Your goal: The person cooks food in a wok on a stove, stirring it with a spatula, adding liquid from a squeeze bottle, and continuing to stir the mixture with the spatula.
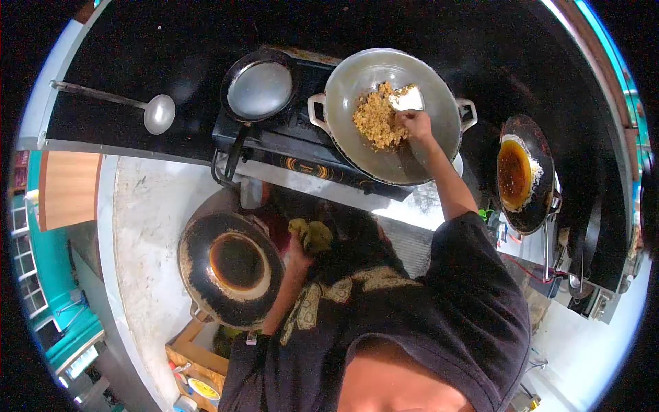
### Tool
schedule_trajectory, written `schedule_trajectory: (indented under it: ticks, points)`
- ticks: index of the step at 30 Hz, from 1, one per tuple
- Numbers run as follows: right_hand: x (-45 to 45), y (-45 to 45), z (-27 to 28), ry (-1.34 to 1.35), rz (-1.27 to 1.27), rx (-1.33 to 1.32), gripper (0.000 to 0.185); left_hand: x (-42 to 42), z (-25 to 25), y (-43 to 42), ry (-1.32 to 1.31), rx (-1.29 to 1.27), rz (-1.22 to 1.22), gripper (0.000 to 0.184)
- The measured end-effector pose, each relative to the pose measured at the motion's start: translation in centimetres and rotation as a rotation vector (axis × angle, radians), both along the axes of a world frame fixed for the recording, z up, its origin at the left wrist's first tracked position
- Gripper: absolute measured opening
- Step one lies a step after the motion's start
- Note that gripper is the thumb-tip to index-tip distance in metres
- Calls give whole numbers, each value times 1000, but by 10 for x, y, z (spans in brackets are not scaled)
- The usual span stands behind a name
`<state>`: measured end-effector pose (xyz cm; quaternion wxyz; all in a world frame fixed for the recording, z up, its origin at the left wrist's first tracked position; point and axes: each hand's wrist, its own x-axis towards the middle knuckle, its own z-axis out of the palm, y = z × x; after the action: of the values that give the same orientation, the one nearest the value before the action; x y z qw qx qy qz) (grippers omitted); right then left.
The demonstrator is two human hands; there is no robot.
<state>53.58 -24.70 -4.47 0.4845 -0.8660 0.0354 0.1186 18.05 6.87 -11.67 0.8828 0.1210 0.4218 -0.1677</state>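
Observation:
My right hand [415,125] is inside a large metal wok [432,86] on the stove, its fingers closed on a flat, bright white scraper-like piece [410,99]. This piece touches a heap of golden-brown crumbly food [376,118] in the middle of the wok. Glare washes out its surface, so its exact kind is unclear. Down by my body, my left hand [299,255] is closed around a bunched yellow-green cloth [312,235]. Beside that hand, at the left, lies a dark wok [194,281] with brown liquid at its bottom.
A small frying pan [261,89] rests on the left of the black gas stove [292,147]. A ladle [160,114] lies on the dark counter at far left. At right stands a dark pan [525,130] holding brown liquid. A yellow-patterned plate [204,389] sits lower left.

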Motion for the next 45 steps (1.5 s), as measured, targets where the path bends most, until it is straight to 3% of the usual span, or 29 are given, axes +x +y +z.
schedule_trajectory:
  ticks: [2, 3, 6, 9, 12, 13, 16, 18, 20, 22, 23, 24, 25, 28, 30, 33, 37, 40, 42, 44, 45]
  points:
    - [8, -11, -21, 122, -145, 399, 21, 8, 31, -4, 10, 20, -10, 53]
    - [10, -13, -17, 157, -132, 470, 25, 11, 41, -5, 16, 29, -16, 53]
    - [12, -12, -5, 246, -220, 420, 23, 15, 44, -2, 9, 22, -75, 54]
    - [-5, -7, 20, -237, 105, -508, 20, 20, 41, -1, 88, -114, 18, 54]
    - [-20, -14, 43, -405, 48, -466, 19, 14, 23, 3, 136, 36, 1, 53]
    - [-34, -4, 75, -360, -41, -420, 16, 16, 37, 0, 120, 62, -5, 52]
    - [-79, 4, 116, -730, -219, -258, 19, 26, 73, -5, 79, 135, -41, 51]
    - [-121, -2, 106, -600, -39, -386, 13, 26, 71, -2, 68, 182, -103, 51]
    - [-168, -10, 75, -319, 110, -283, 14, 22, 75, -4, -308, 564, -243, 48]
    - [-213, 1, 60, -87, -94, 138, 15, 31, 73, -9, -319, 549, -336, 43]
    - [-231, 6, 59, 51, -194, 371, 17, 43, 69, -13, -118, 367, -363, 40]
    - [-246, 14, 50, 91, -220, 402, 15, 53, 66, -19, 95, 199, -400, 37]
    - [-259, 33, 57, 290, -436, 627, 16, 59, 65, -30, 31, 210, -488, 36]
    - [-285, 55, 14, 355, -454, 774, 15, 69, 58, -67, -186, 196, -671, 35]
    - [-289, 55, 10, 439, -609, 844, 14, 75, 40, -91, -332, 155, -717, 36]
    - [-300, 32, 14, 420, -600, 798, 12, 79, 33, -123, -177, 98, -756, 38]
    - [-317, -12, 20, 570, -677, 1101, 16, 73, 50, -156, -178, 216, -773, 39]
    - [-331, -56, 33, 491, -613, 1167, 18, 65, 84, -181, 76, 448, -816, 38]
    - [-347, -99, 24, 481, -563, 1227, 20, 56, 47, -176, 67, 429, -712, 36]
    - [-366, -148, 31, 503, -538, 1274, 24, 41, 45, -183, 60, 362, -653, 34]
    - [-374, -176, 40, 551, -575, 1216, 23, 27, 46, -186, -82, 361, -607, 34]
